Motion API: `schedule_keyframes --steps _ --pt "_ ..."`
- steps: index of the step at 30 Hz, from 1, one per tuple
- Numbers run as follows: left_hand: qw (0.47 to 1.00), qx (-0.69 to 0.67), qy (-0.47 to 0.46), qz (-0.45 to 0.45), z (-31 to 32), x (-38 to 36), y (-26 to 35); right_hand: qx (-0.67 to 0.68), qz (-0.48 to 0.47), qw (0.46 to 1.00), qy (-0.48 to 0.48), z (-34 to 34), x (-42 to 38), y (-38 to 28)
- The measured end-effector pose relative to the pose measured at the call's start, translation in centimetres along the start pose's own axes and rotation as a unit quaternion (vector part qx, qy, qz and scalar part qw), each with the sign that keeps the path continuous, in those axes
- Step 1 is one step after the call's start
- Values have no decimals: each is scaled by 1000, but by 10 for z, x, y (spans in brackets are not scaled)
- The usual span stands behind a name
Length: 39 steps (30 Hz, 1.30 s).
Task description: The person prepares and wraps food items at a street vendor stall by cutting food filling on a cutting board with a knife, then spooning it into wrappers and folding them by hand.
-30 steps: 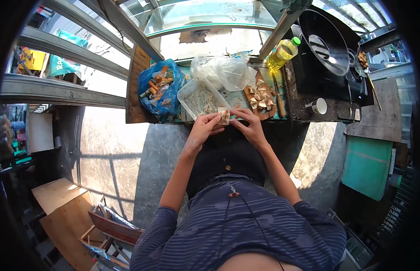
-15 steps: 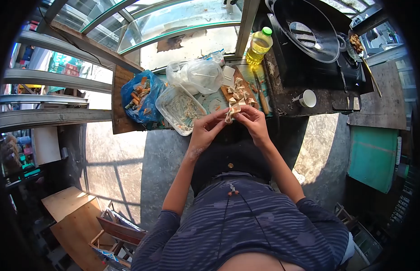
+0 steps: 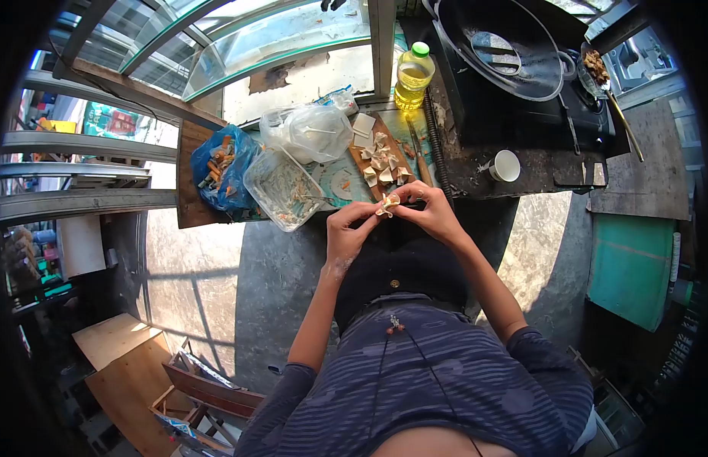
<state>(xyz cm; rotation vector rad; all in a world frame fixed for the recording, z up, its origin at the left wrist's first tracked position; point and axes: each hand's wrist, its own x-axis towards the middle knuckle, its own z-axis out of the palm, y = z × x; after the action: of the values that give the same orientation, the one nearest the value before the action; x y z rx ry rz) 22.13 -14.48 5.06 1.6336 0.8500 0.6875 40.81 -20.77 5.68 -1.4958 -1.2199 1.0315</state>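
Between my left hand (image 3: 348,231) and my right hand (image 3: 431,215), a small pleated wonton (image 3: 387,203) is pinched by the fingertips of both. The hands meet just in front of the table edge. Beyond them, several folded wontons (image 3: 382,158) lie on a wooden cutting board (image 3: 359,160). A stack of square wrappers (image 3: 364,126) sits at the board's far left corner. To the right rests a knife (image 3: 421,164) with a wooden handle. Left of the board stands a clear plastic tub (image 3: 256,183) with pale shredded filling and a utensil in it.
A blue plastic bag (image 3: 251,160) of orange peelings and a clear plastic bag (image 3: 316,133) lie at the left. Behind are an oil bottle (image 3: 412,84) and a large wok (image 3: 464,46) on a black stove (image 3: 483,114). A white cup (image 3: 505,165) stands near the edge.
My hands have drawn back from the cutting board toward my body, still pinching the wonton. More of the wontons on the board shows. The camera view has shifted slightly.
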Motion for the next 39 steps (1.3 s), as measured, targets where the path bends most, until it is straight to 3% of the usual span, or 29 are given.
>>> schedule_keyframes --steps 2,3,5,9,11,14,17,22,25,29,33,39 --pt "999 27 17 -18 7 1 0 1 13 1000 -22 -4 12 15" --pt "998 48 26 -22 11 0 2 79 55 995 -36 -5 21 32" --pt "995 77 48 -33 10 -2 1 132 58 989 27 -10 44 65" --pt "987 95 100 -78 -2 -23 -3 -46 65 989 125 -27 90 110" --pt "981 95 128 -108 -10 -36 -11 -93 107 982 123 -25 109 125" --pt "974 98 155 -134 -21 -54 -25 -183 65 977 84 -16 129 164" --pt "966 106 175 -157 -31 -66 -26 -219 102 970 14 -13 136 160" --pt "954 111 202 -190 -45 -80 -27 -315 69 946 -40 -25 144 140" --pt "948 107 226 -197 -53 -90 -30 -354 -1 935 28 -23 158 124" --pt "940 97 246 -213 -61 -100 -39 -365 -38 930 -14 0 204 136" --pt "938 94 257 -212 -70 -105 -38 -460 -82 883 30 26 222 153" --pt "936 94 266 -212 -91 -114 -40 -400 -14 915 49 28 228 146"
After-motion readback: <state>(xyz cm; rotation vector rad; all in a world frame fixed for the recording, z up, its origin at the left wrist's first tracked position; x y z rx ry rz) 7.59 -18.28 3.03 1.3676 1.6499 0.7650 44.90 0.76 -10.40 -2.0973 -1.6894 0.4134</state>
